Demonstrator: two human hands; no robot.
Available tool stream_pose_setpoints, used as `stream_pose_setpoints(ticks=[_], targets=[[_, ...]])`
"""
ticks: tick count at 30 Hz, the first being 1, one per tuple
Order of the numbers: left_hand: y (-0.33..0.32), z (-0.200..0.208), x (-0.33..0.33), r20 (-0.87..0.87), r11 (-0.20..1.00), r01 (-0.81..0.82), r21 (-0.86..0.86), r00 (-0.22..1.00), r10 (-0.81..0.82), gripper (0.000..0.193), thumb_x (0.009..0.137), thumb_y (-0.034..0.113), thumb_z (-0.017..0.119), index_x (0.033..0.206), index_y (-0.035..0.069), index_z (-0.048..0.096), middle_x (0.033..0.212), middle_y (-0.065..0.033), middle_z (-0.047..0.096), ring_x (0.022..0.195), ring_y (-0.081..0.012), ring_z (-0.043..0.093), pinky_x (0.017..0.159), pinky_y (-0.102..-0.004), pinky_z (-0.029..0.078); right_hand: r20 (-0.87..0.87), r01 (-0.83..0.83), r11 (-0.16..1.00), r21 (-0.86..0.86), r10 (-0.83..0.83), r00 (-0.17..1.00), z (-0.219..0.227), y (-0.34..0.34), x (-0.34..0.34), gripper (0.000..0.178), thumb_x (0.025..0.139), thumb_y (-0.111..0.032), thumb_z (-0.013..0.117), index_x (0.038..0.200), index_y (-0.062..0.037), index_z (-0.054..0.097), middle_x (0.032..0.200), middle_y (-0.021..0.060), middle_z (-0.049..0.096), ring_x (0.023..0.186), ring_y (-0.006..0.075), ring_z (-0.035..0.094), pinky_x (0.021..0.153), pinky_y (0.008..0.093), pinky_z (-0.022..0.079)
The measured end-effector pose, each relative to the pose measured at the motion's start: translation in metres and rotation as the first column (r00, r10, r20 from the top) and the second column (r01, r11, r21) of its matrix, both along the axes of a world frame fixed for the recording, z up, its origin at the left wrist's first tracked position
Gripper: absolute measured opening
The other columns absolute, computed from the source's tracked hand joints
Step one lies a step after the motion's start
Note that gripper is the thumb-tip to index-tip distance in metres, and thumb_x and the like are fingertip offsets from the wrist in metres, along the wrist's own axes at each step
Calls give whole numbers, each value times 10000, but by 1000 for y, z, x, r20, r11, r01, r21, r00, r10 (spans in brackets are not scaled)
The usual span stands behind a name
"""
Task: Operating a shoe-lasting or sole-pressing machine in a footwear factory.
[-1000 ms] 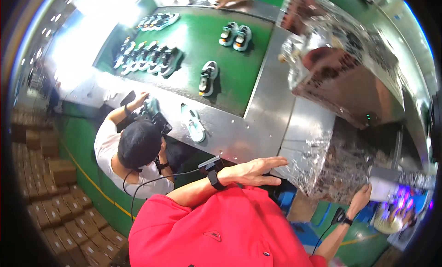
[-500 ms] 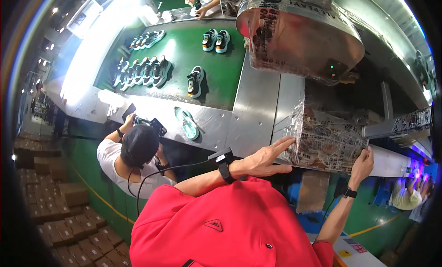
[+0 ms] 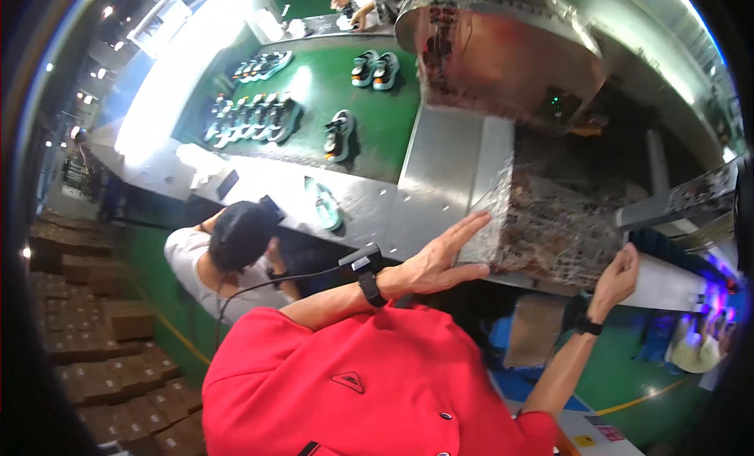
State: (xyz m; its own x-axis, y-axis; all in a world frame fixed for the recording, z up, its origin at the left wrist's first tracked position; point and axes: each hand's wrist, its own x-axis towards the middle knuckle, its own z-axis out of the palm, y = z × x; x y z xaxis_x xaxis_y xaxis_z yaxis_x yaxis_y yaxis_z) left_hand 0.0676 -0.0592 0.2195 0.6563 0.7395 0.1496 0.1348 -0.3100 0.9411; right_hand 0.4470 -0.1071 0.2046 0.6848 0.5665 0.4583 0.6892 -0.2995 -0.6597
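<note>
A panel wrapped in clear, dark-printed plastic [image 3: 554, 236] lies in front of me. My left hand [image 3: 440, 260] is at its left edge, fingers stretched and thumb spread, holding nothing. Whether its fingertips touch the wrap is hard to tell. Beside the panel's near right corner is my right hand [image 3: 616, 279], its fingers bent together; blur and the curl hide whatever may be in them. Beyond the panel stands a rounded metal machine hood [image 3: 510, 59], partly wrapped in the same plastic, with a small green light. Black straps with small devices are on both my wrists.
Several sneakers [image 3: 338, 134] stand on a green conveyor belt [image 3: 381, 130] at the left. A pale green shoe sole [image 3: 323, 205] lies on the metal ledge. A person in a dark cap [image 3: 239, 236] is close at my left. Stacked cartons [image 3: 118, 393] fill the lower left.
The whole view has shifted slightly and blurred. My right hand sits a little lower beside the panel's corner, its fingers more bent. My left hand stays stretched out at the left edge.
</note>
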Motion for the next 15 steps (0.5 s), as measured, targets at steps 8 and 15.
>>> stream_pose_setpoints(ticks=[8,15], targets=[[61,-3,46,26,908,19,419,999,-33,749,881,385,646,1465,54,315,1545,-222,193,1438,-415,151,1148,-553,163,429,-329,928,173,230,873,165,53,-78,253,896,4,575,1143,21,630,1162,133,655,1059,214,612,922,318,472],[89,-33,60,56,867,29,498,996,-65,515,863,308,603,1293,35,534,1479,-154,363,1428,-325,236,1136,-617,122,640,-472,845,-253,512,573,298,273,-130,296,869,-99,659,1152,-15,633,1135,146,662,1051,251,629,929,353,474]])
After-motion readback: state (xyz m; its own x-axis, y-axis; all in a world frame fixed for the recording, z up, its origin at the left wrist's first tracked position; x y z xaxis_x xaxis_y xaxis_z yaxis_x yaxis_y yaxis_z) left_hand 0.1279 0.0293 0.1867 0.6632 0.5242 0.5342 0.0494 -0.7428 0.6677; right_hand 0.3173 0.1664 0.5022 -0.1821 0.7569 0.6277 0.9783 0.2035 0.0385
